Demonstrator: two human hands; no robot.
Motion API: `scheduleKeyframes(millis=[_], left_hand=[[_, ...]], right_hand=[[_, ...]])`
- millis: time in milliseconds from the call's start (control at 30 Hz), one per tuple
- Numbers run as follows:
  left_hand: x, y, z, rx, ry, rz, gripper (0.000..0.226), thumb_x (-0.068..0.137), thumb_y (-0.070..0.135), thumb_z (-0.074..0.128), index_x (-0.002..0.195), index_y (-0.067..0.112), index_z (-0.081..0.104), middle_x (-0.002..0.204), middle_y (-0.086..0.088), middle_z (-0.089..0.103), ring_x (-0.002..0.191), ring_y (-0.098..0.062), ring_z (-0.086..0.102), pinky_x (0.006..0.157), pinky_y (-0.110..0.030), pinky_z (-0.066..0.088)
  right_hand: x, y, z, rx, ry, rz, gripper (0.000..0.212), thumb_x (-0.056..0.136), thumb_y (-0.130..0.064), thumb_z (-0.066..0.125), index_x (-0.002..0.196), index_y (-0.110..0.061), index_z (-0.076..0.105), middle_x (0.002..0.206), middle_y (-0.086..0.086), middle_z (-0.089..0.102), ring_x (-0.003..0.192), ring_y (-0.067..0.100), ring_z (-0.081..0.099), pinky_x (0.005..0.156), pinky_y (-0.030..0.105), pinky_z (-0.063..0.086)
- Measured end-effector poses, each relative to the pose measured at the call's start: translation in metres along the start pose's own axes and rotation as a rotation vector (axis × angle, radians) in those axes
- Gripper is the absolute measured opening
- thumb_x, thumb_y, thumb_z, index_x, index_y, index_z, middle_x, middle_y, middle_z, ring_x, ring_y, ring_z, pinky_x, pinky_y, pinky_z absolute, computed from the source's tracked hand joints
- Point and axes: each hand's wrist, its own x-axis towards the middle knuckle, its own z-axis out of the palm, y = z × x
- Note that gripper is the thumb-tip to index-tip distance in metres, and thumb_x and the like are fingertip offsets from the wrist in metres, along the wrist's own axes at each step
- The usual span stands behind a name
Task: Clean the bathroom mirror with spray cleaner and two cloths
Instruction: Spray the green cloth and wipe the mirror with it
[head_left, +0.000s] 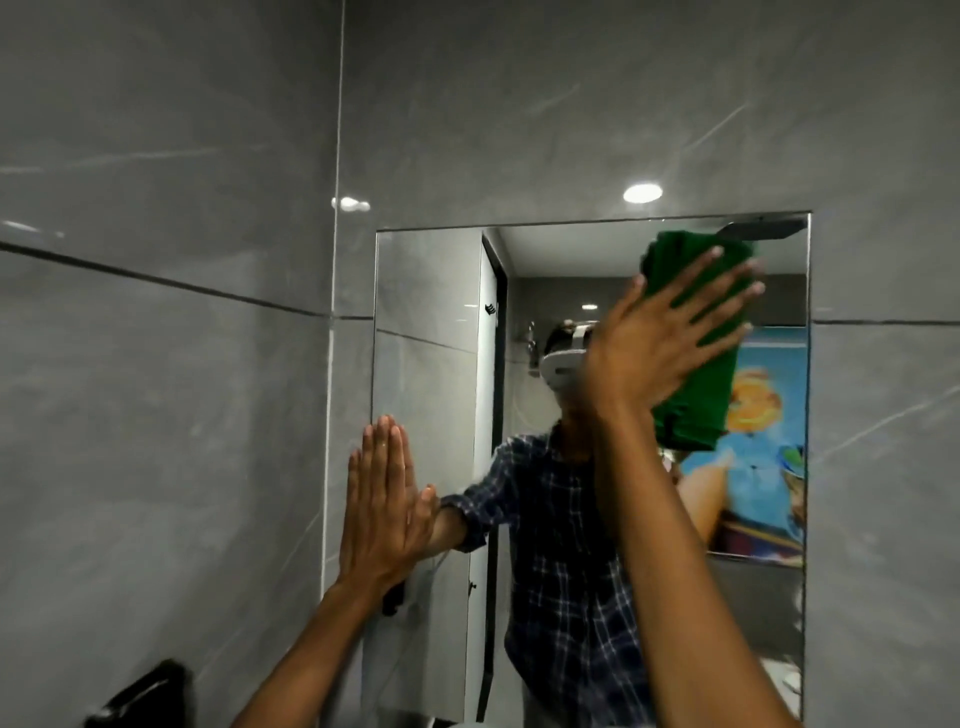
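Observation:
A frameless rectangular mirror hangs on the grey tiled wall. My right hand is raised with fingers spread and presses a folded green cloth flat against the upper right part of the glass. My left hand lies flat with fingers together on the mirror's left edge, holding nothing. The glass reflects a person in a plaid shirt wearing a head-mounted camera. No spray bottle and no second cloth are in view.
Grey glossy wall tiles surround the mirror, with a corner joint running down just left of it. A dark object sits at the bottom left. The mirror shows a white door and a colourful picture behind me.

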Motion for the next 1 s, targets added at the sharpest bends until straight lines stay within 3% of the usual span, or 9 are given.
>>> scheduleKeyframes(millis=[100, 233, 367, 467, 567, 667, 800, 900, 1000], left_hand=[[-0.001, -0.002, 0.005, 0.01, 0.015, 0.018, 0.075, 0.103, 0.045, 0.02, 0.165, 0.007, 0.001, 0.175, -0.016, 0.002, 0.163, -0.034, 0.008, 0.132, -0.054, 0.011], [0.0, -0.006, 0.009, 0.025, 0.057, 0.028, 0.076, 0.101, 0.038, 0.029, 0.165, 0.006, 0.006, 0.176, -0.014, 0.003, 0.163, -0.031, 0.009, 0.13, -0.056, 0.015], [-0.002, -0.008, 0.01, 0.047, 0.12, 0.059, 0.071, 0.105, 0.042, 0.024, 0.165, 0.009, 0.004, 0.176, -0.009, -0.003, 0.164, -0.025, 0.004, 0.128, -0.057, 0.017], [-0.001, -0.006, 0.008, 0.044, 0.102, 0.027, 0.077, 0.099, 0.038, 0.031, 0.166, 0.01, 0.003, 0.176, -0.012, 0.002, 0.164, -0.025, 0.004, 0.128, -0.058, 0.016], [0.0, -0.001, 0.004, 0.009, 0.106, 0.017, 0.079, 0.098, 0.035, 0.031, 0.166, 0.013, -0.001, 0.174, -0.018, 0.011, 0.162, -0.029, 0.009, 0.127, -0.059, 0.018], [-0.001, 0.005, -0.001, -0.015, 0.107, 0.013, 0.079, 0.096, 0.033, 0.031, 0.165, 0.015, -0.004, 0.171, -0.023, 0.018, 0.159, -0.035, 0.014, 0.125, -0.061, 0.019], [-0.001, 0.009, -0.003, -0.044, 0.094, 0.002, 0.079, 0.096, 0.033, 0.031, 0.165, 0.016, -0.005, 0.171, -0.023, 0.017, 0.159, -0.035, 0.013, 0.126, -0.061, 0.018], [0.0, 0.009, -0.003, -0.072, 0.085, -0.012, 0.079, 0.097, 0.033, 0.029, 0.165, 0.018, -0.007, 0.173, -0.02, 0.012, 0.161, -0.033, 0.01, 0.128, -0.058, 0.013], [-0.002, 0.004, -0.003, -0.08, 0.081, 0.008, 0.077, 0.098, 0.032, 0.029, 0.166, 0.017, -0.006, 0.175, -0.015, 0.005, 0.163, -0.029, 0.005, 0.131, -0.051, 0.004]], right_hand=[[-0.03, -0.061, 0.015, 0.025, -0.048, -0.205, 0.076, 0.106, -0.051, 0.028, 0.166, -0.006, 0.014, 0.172, 0.026, 0.013, 0.16, 0.045, 0.014, 0.128, 0.066, 0.012], [-0.112, -0.106, 0.036, 0.125, -0.322, -0.76, 0.076, 0.107, -0.042, 0.035, 0.167, -0.01, 0.001, 0.175, 0.021, -0.008, 0.162, 0.04, -0.007, 0.13, 0.06, -0.003], [-0.147, -0.096, 0.044, -0.009, -0.445, -1.202, 0.078, 0.105, -0.041, 0.042, 0.168, -0.014, 0.006, 0.175, 0.017, -0.005, 0.162, 0.036, -0.009, 0.131, 0.056, -0.007], [-0.12, -0.055, 0.035, -0.022, -0.435, -1.303, 0.077, 0.104, -0.044, 0.041, 0.167, -0.017, 0.007, 0.176, 0.013, -0.003, 0.163, 0.033, -0.006, 0.13, 0.055, -0.009], [-0.055, -0.004, 0.02, -0.024, -0.292, -1.125, 0.08, 0.101, -0.047, 0.041, 0.168, -0.019, 0.006, 0.175, 0.012, -0.005, 0.163, 0.033, -0.001, 0.129, 0.057, -0.004], [0.025, 0.043, 0.0, -0.077, -0.103, -0.79, 0.081, 0.102, -0.05, 0.033, 0.166, -0.019, -0.005, 0.171, 0.009, -0.014, 0.162, 0.031, -0.002, 0.129, 0.056, -0.001], [0.07, 0.064, -0.016, -0.06, 0.02, -0.223, 0.073, 0.106, -0.047, 0.027, 0.167, -0.015, 0.002, 0.175, 0.019, 0.006, 0.162, 0.04, 0.009, 0.129, 0.063, 0.015], [0.046, 0.028, -0.009, -0.027, 0.053, -0.046, 0.072, 0.106, -0.044, 0.03, 0.166, -0.01, 0.009, 0.173, 0.024, 0.014, 0.159, 0.045, 0.016, 0.127, 0.065, 0.019], [-0.012, -0.025, 0.007, 0.006, 0.006, -0.113, 0.075, 0.102, -0.039, 0.035, 0.165, -0.005, 0.013, 0.172, 0.027, 0.015, 0.159, 0.047, 0.017, 0.127, 0.065, 0.017]])
